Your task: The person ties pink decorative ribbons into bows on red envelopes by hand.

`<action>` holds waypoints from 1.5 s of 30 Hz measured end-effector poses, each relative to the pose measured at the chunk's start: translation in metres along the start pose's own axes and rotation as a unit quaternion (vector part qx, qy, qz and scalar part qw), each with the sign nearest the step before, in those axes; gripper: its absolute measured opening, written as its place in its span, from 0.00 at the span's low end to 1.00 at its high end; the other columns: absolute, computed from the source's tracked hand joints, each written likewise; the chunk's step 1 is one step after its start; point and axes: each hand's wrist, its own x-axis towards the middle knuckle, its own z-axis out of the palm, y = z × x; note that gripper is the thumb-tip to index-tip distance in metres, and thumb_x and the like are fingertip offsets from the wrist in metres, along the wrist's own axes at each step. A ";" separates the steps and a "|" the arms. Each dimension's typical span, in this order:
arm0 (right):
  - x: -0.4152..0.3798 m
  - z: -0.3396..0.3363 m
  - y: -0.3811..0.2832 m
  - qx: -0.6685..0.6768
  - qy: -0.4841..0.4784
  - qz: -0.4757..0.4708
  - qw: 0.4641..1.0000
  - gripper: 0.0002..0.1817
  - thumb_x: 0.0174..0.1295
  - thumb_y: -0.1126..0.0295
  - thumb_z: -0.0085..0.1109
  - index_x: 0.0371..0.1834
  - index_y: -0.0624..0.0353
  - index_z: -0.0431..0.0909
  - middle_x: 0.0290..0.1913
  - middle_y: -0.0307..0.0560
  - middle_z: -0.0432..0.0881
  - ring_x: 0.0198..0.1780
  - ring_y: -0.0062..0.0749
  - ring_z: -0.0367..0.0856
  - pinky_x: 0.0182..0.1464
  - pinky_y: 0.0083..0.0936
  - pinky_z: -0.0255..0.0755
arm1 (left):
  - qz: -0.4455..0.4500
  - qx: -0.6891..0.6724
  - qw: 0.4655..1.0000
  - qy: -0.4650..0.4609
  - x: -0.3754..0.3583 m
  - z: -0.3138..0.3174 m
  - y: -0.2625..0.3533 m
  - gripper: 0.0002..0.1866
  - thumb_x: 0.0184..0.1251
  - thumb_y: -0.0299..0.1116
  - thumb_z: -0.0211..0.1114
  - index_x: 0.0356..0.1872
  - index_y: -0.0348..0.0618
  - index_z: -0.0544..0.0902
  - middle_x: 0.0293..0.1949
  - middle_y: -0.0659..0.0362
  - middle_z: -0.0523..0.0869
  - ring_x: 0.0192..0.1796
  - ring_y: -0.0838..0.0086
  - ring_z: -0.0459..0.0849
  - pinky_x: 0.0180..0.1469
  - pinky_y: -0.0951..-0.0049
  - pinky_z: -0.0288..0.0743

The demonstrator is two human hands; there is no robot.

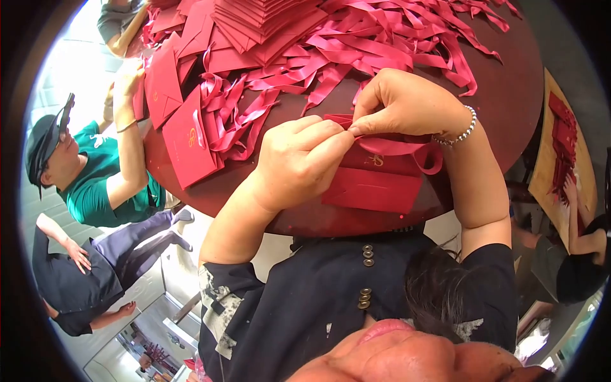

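Note:
A flat red paper gift bag with a gold logo lies in front of me at the near edge of the round table. My left hand is closed at the bag's top edge, its fingertips pinched together. Right beside them, the thumb and index finger of my right hand pinch a red ribbon. The ribbon runs across the bag and loops at its right side. Fingertips of both hands meet, so the exact point where ribbon and bag join is hidden.
Loose ribbons spread across the far side of the dark red table. Stacked bags stand at the back, and more bags lie left. A co-worker in green works there. Another table stands right.

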 end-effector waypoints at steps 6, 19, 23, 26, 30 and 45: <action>0.004 0.004 0.000 0.074 -0.010 0.005 0.997 0.08 0.61 0.71 0.71 0.33 0.67 0.87 0.27 0.38 0.84 0.32 0.16 0.78 0.38 0.21 0.73 | -0.045 -0.073 0.996 0.014 -0.004 0.001 -0.009 0.09 0.55 0.22 0.73 0.37 0.41 0.85 0.30 0.59 0.84 0.29 0.65 0.84 0.31 0.68 0.78; 0.028 -0.009 0.046 -0.040 0.329 -0.002 0.943 0.08 0.65 0.72 0.64 0.35 0.69 0.85 0.28 0.38 0.84 0.33 0.17 0.78 0.37 0.22 0.73 | -0.174 -0.260 0.944 -0.104 -0.005 -0.009 -0.014 0.09 0.55 0.19 0.74 0.37 0.37 0.85 0.27 0.57 0.82 0.26 0.71 0.79 0.29 0.72 0.72; 0.029 -0.007 0.047 -0.147 0.403 -0.050 0.902 0.13 0.70 0.67 0.64 0.44 0.69 0.83 0.32 0.40 0.85 0.34 0.19 0.80 0.38 0.23 0.74 | -0.191 -0.272 0.939 -0.092 -0.008 -0.003 -0.019 0.09 0.55 0.19 0.75 0.36 0.38 0.85 0.26 0.60 0.79 0.22 0.78 0.70 0.26 0.74 0.63; 0.004 -0.023 0.032 0.038 0.198 -0.015 0.979 0.14 0.76 0.66 0.57 0.56 0.65 0.80 0.42 0.41 0.86 0.29 0.20 0.80 0.31 0.19 0.75 | -0.228 -0.284 0.929 -0.070 -0.012 -0.003 -0.027 0.09 0.57 0.19 0.75 0.37 0.37 0.85 0.25 0.65 0.78 0.22 0.84 0.67 0.26 0.78 0.61; -0.020 -0.034 0.014 -0.039 0.015 0.033 0.999 0.14 0.75 0.63 0.60 0.53 0.62 0.84 0.33 0.37 0.85 0.26 0.18 0.78 0.26 0.20 0.72 | -0.306 -0.356 0.883 -0.007 -0.021 -0.004 -0.043 0.08 0.60 0.20 0.75 0.37 0.37 0.85 0.27 0.72 0.75 0.25 0.90 0.63 0.27 0.82 0.57; -0.017 -0.037 0.016 0.065 0.249 0.008 0.966 0.19 0.73 0.54 0.62 0.33 0.60 0.82 0.30 0.35 0.81 0.29 0.14 0.78 0.33 0.15 0.71 | -0.308 -0.376 0.870 0.074 -0.026 -0.007 -0.058 0.07 0.64 0.20 0.74 0.40 0.38 0.84 0.32 0.70 0.78 0.31 0.88 0.70 0.35 0.83 0.65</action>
